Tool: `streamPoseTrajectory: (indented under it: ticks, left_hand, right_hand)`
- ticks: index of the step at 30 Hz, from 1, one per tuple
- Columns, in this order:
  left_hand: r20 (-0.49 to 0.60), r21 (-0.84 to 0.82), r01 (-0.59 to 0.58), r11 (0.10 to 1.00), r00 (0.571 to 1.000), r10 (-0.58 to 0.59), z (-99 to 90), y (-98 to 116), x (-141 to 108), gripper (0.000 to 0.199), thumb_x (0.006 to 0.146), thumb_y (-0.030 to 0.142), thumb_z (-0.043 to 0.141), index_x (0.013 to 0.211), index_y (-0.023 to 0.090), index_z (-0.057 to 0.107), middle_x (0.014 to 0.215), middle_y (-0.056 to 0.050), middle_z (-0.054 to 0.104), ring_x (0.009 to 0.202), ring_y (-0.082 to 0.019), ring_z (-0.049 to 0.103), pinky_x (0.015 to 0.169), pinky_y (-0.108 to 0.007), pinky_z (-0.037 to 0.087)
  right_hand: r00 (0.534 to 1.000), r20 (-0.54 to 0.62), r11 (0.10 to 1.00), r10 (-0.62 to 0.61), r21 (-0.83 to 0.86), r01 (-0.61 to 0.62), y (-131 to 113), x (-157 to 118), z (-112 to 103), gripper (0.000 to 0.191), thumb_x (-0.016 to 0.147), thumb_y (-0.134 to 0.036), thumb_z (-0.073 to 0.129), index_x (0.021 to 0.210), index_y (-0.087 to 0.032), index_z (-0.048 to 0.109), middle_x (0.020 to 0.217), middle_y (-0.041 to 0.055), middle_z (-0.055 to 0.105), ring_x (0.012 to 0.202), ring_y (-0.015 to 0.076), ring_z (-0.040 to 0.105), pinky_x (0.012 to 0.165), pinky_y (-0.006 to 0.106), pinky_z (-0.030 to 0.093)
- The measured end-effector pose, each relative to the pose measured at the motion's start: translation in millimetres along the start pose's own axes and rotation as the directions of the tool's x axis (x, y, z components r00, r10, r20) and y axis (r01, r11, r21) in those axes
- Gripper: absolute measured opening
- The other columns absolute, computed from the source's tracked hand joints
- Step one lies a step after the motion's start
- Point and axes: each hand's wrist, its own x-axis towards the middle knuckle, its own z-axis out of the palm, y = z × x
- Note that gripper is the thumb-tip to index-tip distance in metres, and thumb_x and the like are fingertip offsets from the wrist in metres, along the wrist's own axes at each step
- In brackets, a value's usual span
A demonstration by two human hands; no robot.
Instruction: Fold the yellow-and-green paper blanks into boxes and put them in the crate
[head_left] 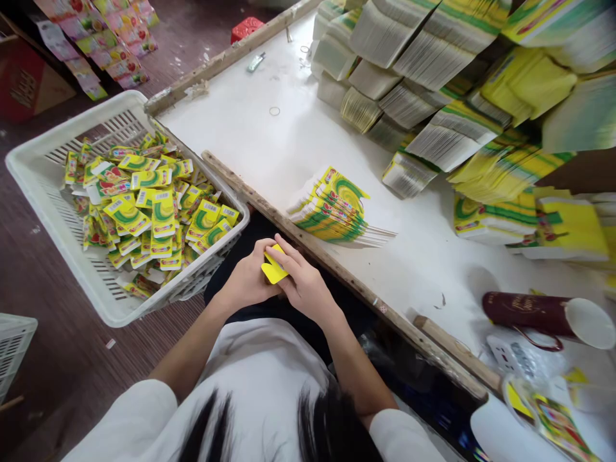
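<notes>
Just in front of my body, past the table's near edge, my left hand (251,276) and my right hand (308,285) close together around a small yellow carton (274,272). A rounded yellow flap sticks out between the fingers; much of the carton is hidden by them. Beyond my hands, on the white table (240,128), lies a fanned stack of flat yellow-green cartons (337,208). To the left, a white plastic basket (126,319) holds many small yellow-green folded cartons (151,208), heaped loosely.
Tall bundles of flat cartons (433,51) are piled at the back right. A dark red mug (524,314) lies on its side near a clear plastic bag (517,353). Wooden strips (332,266) edge the table. A red stool (246,29) stands beyond it.
</notes>
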Motion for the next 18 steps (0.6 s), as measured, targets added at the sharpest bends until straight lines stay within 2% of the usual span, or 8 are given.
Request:
streamPoseTrajectory:
  ticks: [5, 10, 14, 18]
  left_hand:
    - [0.045, 0.018, -0.071, 0.997, 0.997, 0.070, -0.5, 0, -1, 0.064, 0.072, 0.033, 0.076, 0.124, 0.022, 0.041, 0.113, -0.008, 0.064, 0.090, -0.023, 0.070, 0.073, -0.034, 0.055]
    - [0.122, 0.071, -0.087, 0.994, 0.989, 0.078, -0.3, 1, -2, 0.062, 0.068, 0.027, 0.077, 0.121, 0.021, 0.046, 0.110, -0.007, 0.066, 0.091, -0.023, 0.070, 0.075, -0.034, 0.056]
    - [0.144, 0.094, -0.087, 0.992, 0.987, 0.073, 1.3, 2, -1, 0.061, 0.068, 0.022, 0.075, 0.122, 0.021, 0.047, 0.110, -0.006, 0.065, 0.088, -0.022, 0.070, 0.074, -0.033, 0.056]
    - [0.129, 0.118, -0.149, 0.982, 0.983, 0.133, 3.4, 1, 4, 0.061, 0.073, 0.026, 0.074, 0.125, 0.020, 0.045, 0.116, -0.008, 0.061, 0.099, -0.024, 0.067, 0.081, -0.035, 0.056]
  right_hand:
    - [0.993, 0.122, 1.000, 0.010, -0.030, -0.006, 2, -10, -11, 0.062, 0.096, -0.018, 0.056, 0.154, -0.029, 0.038, 0.164, 0.0117, 0.030, 0.144, 0.0266, 0.045, 0.112, 0.043, 0.048]
    - [0.985, 0.170, 0.999, 0.011, -0.046, -0.004, 6, -20, -17, 0.049, 0.095, -0.020, 0.057, 0.144, -0.030, 0.054, 0.164, 0.0109, 0.031, 0.143, 0.0282, 0.046, 0.111, 0.045, 0.049]
    - [0.991, 0.134, 0.999, 0.019, -0.040, -0.014, 11, -24, -14, 0.045, 0.095, -0.017, 0.056, 0.138, -0.031, 0.059, 0.161, 0.0099, 0.038, 0.142, 0.0264, 0.048, 0.111, 0.045, 0.049]
    - [1.000, 0.004, 0.999, 0.019, -0.035, -0.019, 20, -25, -8, 0.037, 0.096, -0.022, 0.056, 0.131, -0.030, 0.064, 0.156, 0.0111, 0.046, 0.138, 0.0258, 0.053, 0.110, 0.045, 0.050]
